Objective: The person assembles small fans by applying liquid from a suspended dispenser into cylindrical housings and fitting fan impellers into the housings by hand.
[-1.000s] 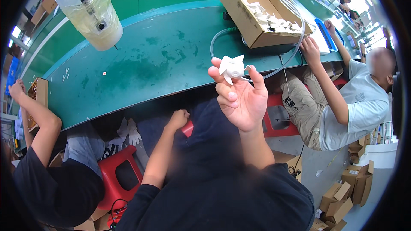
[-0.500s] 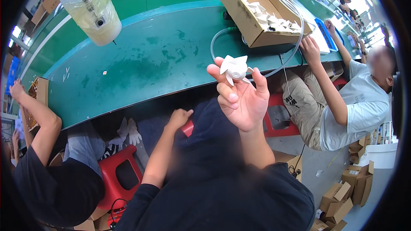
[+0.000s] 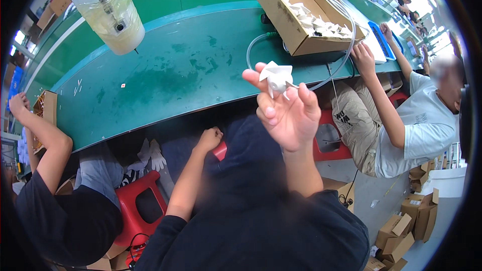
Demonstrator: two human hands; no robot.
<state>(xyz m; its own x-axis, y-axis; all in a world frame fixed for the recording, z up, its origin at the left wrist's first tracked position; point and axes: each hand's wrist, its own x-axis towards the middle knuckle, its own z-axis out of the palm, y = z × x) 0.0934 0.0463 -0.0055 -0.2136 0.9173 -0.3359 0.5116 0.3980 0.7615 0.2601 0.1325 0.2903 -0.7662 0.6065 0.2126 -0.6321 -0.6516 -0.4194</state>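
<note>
Head view: the right hand (image 3: 288, 115) pinches a white plastic fan piece (image 3: 276, 76) above the counter (image 3: 165, 80); the light fingertip grip could drop it. The left hand (image 3: 210, 138) rests fisted.

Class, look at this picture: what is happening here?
A person seated at a green workbench holds up a small white plastic fan wheel in the fingertips of the right hand. The left hand rests closed near the lap. A cardboard box of similar white parts sits on the bench, and people sit on either side.
</note>
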